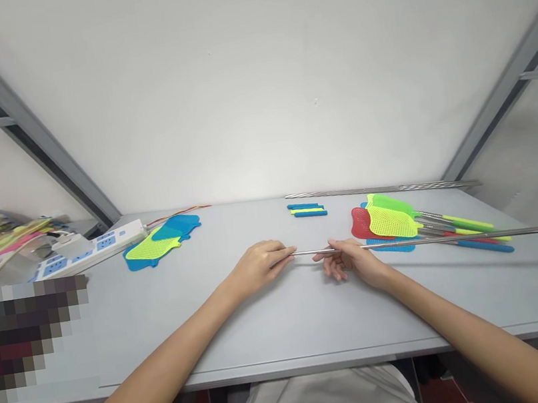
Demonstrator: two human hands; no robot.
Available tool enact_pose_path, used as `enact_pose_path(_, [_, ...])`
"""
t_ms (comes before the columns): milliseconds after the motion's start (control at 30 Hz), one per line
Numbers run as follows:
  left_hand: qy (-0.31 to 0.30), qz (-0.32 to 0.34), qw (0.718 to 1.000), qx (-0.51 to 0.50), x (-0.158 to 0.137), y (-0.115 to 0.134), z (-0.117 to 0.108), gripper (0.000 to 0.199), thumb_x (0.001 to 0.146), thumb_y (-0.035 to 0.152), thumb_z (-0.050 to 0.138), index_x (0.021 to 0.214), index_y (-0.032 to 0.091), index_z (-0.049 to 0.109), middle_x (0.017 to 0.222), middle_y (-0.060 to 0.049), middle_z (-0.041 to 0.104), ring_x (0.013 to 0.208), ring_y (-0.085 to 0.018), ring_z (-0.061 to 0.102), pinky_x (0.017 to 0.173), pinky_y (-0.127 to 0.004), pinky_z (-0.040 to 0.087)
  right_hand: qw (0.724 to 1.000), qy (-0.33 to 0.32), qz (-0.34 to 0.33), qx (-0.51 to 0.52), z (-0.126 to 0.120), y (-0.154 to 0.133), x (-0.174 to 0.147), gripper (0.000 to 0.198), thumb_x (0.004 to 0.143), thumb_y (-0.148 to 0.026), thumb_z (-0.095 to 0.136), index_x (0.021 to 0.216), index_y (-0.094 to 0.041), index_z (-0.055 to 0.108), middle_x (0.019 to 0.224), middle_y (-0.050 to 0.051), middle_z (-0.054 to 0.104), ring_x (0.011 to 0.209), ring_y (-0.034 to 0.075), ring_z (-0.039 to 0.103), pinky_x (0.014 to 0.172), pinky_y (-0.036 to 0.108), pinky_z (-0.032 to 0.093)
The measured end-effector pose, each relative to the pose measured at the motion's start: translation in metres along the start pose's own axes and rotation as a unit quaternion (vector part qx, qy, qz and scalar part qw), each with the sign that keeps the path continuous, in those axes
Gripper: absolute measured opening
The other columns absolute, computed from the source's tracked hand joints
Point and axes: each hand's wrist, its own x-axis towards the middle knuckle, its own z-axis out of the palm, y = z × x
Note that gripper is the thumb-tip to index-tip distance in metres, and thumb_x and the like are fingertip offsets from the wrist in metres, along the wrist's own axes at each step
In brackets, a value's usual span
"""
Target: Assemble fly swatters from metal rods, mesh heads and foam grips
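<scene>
Left hand [263, 267] pinches the metal rod [531, 230] at its left end; right hand [359, 263], grip narrow, holds it near there, its long axis running rightward above the tabletop [288, 326] and over the swatters [393, 220]

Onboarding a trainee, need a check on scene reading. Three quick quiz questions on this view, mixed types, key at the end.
1. What do the left hand and right hand both hold?
A) scissors
B) a thin metal rod
C) a screwdriver

2. True or false: the white power strip lies to the left of both hands.

3. Fill in: the short sticks lying on the table beyond the hands are blue and ____.

Key: 1. B; 2. true; 3. yellow.
</scene>
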Motion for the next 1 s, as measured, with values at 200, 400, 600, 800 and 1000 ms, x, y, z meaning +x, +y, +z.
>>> enact_pose_path(200, [-0.029,0.002,0.999,0.039,-0.002,0.006,0.000,0.027,0.089,0.023,0.031,0.100,0.016,0.055,0.073,-0.004,0.055,0.069,-0.013,0.051,0.063,-0.023,0.039,1.000,-0.030,0.010,-0.005,0.001,0.001,-0.001,0.049,0.082,-0.046,0.034,0.094,-0.008,0.063,0.063,0.008,0.060,0.045,0.009,0.049,0.041,0.021,0.032])
enact_pose_path(400, [-0.073,0.027,0.996,0.050,-0.006,0.020,0.001,0.032,0.078,0.002,0.035,0.105,0.014,0.047,0.083,-0.006,0.056,0.077,-0.016,0.051,0.071,-0.026,0.039,0.998,-0.066,0.007,-0.018,-0.001,0.000,-0.005,0.051,0.084,-0.046,0.030,0.094,-0.008,0.062,0.065,0.008,0.061,0.045,0.009,0.048,0.041,0.021,0.033])
enact_pose_path(600, [-0.098,0.018,0.994,0.047,-0.011,0.024,0.004,0.038,0.072,-0.001,0.037,0.105,0.014,0.048,0.085,-0.005,0.059,0.078,-0.016,0.052,0.073,-0.026,0.039,0.988,-0.133,0.024,-0.079,0.001,-0.003,-0.009,0.051,0.085,-0.046,0.027,0.098,-0.009,0.060,0.072,0.009,0.061,0.049,0.008,0.050,0.042,0.020,0.034])
enact_pose_path(800, [-0.106,0.022,0.993,0.044,-0.009,0.031,0.003,0.038,0.071,0.001,0.038,0.105,0.014,0.049,0.083,-0.005,0.059,0.076,-0.016,0.053,0.071,-0.026,0.040,0.982,-0.151,0.025,-0.106,0.004,-0.006,-0.011,0.049,0.086,-0.042,0.027,0.101,-0.009,0.059,0.074,0.010,0.061,0.050,0.008,0.049,0.042,0.021,0.033])
enact_pose_path(1000, [-0.089,0.038,0.994,0.056,-0.009,0.034,0.004,0.040,0.069,0.000,0.038,0.105,0.012,0.049,0.084,-0.006,0.059,0.076,-0.017,0.053,0.070,-0.027,0.040,0.981,-0.158,0.017,-0.111,0.004,-0.005,-0.011,0.050,0.087,-0.042,0.025,0.099,-0.008,0.060,0.074,0.010,0.061,0.050,0.008,0.050,0.042,0.021,0.033])
